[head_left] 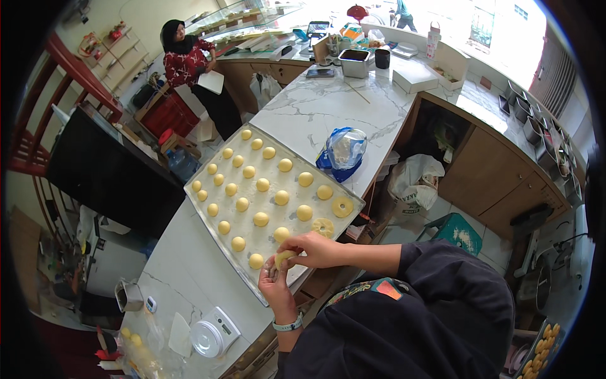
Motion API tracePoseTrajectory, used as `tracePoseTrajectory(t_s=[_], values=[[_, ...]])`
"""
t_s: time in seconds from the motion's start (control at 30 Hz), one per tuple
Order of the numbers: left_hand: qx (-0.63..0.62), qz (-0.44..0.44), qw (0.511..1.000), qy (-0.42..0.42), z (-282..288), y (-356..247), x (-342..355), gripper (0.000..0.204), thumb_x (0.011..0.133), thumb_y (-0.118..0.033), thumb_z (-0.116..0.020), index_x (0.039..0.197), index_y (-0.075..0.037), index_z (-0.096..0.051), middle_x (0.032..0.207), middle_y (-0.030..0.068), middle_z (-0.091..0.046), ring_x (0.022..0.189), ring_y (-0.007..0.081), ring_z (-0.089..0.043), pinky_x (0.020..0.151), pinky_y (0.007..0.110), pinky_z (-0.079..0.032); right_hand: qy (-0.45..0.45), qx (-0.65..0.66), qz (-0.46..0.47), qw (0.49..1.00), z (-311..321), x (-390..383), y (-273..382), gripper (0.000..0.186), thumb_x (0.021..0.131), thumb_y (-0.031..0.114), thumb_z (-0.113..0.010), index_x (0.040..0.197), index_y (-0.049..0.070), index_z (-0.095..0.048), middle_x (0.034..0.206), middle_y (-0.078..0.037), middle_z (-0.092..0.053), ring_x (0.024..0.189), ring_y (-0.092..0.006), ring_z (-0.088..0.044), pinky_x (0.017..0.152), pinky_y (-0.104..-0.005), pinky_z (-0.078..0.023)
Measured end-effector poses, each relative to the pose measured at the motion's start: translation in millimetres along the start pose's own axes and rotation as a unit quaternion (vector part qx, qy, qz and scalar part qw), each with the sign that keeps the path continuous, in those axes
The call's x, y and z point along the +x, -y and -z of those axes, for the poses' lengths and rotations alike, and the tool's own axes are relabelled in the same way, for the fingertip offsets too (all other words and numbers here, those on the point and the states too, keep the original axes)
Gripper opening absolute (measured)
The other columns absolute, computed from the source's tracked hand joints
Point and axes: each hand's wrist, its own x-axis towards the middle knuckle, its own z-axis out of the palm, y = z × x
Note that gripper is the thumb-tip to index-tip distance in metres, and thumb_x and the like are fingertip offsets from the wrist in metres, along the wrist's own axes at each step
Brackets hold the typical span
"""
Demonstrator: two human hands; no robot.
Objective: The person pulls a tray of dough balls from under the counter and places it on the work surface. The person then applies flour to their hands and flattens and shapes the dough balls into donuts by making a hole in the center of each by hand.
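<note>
Head view, looking down on a marble counter (315, 110). Both hands meet at the near edge of a baking tray (218, 243). Left hand (276, 287) sits palm up, fingers curled loosely upward, cradling a pale yellow dough ball (283, 257) from below. Right hand (317, 248) comes in from the right, fingers bent and pressed together, fingertips pinching the top and side of the same ball. Dough ball is thus between the two sets of fingertips, touching both, just over the tray's near corner. A wristband (288, 326) shows on the left wrist.

Beyond the fingertips, the tray carries rows of round dough balls (262, 184); nearest one lies just left of the left fingers. Two flattened rings of dough (342, 206) sit at the tray's right edge, just beyond the right hand's knuckles.

Further beyond the right hand, off the tray: a crumpled blue and clear plastic bag (344, 151) on the counter. Left of and below the left wrist: a white digital scale (213, 331) with a round platform, near the counter edge. More yellow dough pieces in plastic (134, 338) lie further left of it.

Another person (189, 63), in red patterned top, stands well apart at the far end of the counter, holding a white object.
</note>
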Motion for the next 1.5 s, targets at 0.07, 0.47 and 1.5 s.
tracePoseTrajectory(t_s=[0.07,0.47,1.5], values=[[-0.043,-0.019,0.998,-0.034,4,5,-3,0.025,0.083,0.001,-0.061,0.106,0.005,-0.054,0.099,0.012,-0.061,0.092,0.0156,-0.06,0.082,0.024,-0.048,0.003,-0.016,0.024,1.0,0,0,0,0.031,0.078,0.015,-0.068,0.103,0.001,-0.058,0.086,-0.011,-0.065,0.079,-0.0211,-0.064,0.071,-0.032,-0.051],[-0.138,0.035,0.99,-0.022,26,-14,-10,0.019,0.083,-0.003,-0.061,0.1,0.004,-0.059,0.094,0.0118,-0.064,0.084,0.0173,-0.063,0.075,0.026,-0.052,0.01,0.171,-0.078,0.982,-9,5,8,0.027,0.081,0.011,-0.066,0.108,0.009,-0.064,0.094,-0.004,-0.062,0.081,-0.0094,-0.057,0.071,-0.0228,-0.048],[-0.135,0.082,0.987,0.019,65,-21,-9,0.019,0.084,-0.012,-0.062,0.096,0.004,-0.062,0.086,0.0106,-0.065,0.073,0.0163,-0.064,0.066,0.026,-0.053,0.112,0.142,-0.092,0.979,-29,10,20,0.024,0.081,0.011,-0.066,0.102,0.0,-0.063,0.093,-0.002,-0.064,0.087,-0.0062,-0.057,0.075,-0.0223,-0.047]])
